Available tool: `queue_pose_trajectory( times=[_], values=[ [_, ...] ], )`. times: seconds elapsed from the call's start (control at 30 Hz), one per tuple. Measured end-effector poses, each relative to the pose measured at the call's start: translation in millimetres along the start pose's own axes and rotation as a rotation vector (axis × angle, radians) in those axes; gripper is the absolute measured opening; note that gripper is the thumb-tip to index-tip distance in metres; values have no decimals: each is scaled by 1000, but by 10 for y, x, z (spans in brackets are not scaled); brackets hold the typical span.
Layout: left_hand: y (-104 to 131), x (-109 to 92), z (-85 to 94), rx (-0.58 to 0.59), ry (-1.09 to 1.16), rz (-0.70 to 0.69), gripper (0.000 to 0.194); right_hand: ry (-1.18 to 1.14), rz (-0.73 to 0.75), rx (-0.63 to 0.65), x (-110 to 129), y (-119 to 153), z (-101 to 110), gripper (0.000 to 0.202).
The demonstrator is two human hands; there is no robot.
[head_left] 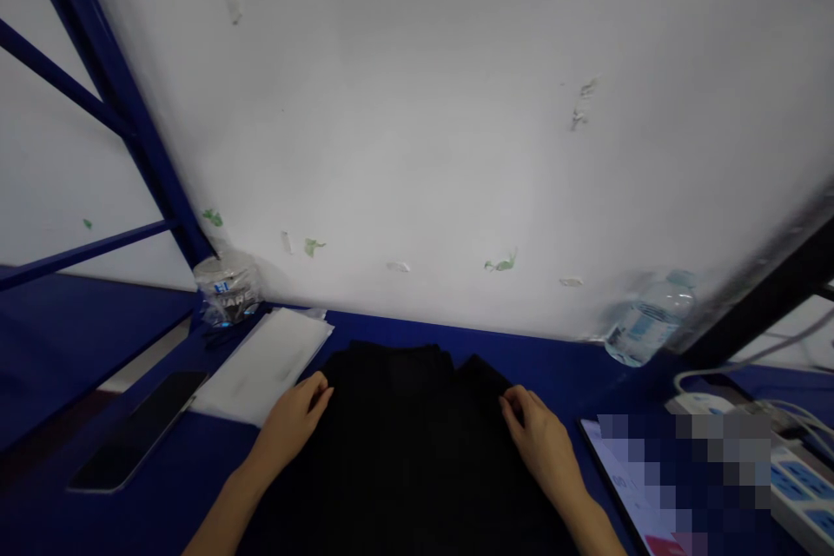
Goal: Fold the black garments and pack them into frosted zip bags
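A black garment (404, 452), its kind not clear, lies spread on the blue table in front of me, with uneven folds along its far edge. At its left edge my left hand (296, 417) is closed, thumb and fingers pinched on the cloth. Opposite, my right hand (538, 434) pinches the garment's right edge near a raised corner. The near part of the cloth runs out of the bottom of the view. Close beyond my left hand lie flat white plastic packets (264, 360).
A dark phone (140, 430) lies at the left, near a plastic-wrapped roll (228, 287). On the right are a water bottle (651, 321), a lit tablet (625, 478) and a power strip (801, 495) with cables. A white wall (417, 148) rises behind the blue table (521, 356).
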State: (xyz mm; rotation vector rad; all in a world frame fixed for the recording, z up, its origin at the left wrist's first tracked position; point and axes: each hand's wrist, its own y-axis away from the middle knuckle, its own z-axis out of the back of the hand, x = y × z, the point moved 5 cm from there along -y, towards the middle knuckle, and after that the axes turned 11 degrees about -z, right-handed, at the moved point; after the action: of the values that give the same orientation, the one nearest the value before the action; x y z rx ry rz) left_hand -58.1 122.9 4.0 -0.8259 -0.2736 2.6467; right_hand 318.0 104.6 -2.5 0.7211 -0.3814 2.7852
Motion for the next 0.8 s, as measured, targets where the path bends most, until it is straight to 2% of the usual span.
queue_pose_trajectory(
  times=[0.2, 0.37, 0.5, 0.57, 0.67, 0.7, 0.8],
  values=[
    [-2, -2, 9, 4, 10, 4, 18, -17, 17, -21, 12, 5, 9, 26],
    [3, 2, 12, -39, 31, -14, 17, -10, -8, -18, -28, 6, -35, 27],
    [12, -13, 66, -141, 14, -4, 16, -69, -41, -8, -51, -5, -12, 25],
    [16, -1, 137, -245, -6, 20, 14, -126, -69, -85, -20, -21, 90, 25],
    [4, 45, 233, -370, -26, 42, 20, -190, -24, -215, 181, -65, 272, 27],
    [-8, 62, 248, -385, -26, 37, 22, -203, 28, -204, 296, -92, 295, 28],
    [-54, 109, 240, -381, -13, 5, 22, -208, 222, -44, 695, -194, 215, 29]
  ],
)
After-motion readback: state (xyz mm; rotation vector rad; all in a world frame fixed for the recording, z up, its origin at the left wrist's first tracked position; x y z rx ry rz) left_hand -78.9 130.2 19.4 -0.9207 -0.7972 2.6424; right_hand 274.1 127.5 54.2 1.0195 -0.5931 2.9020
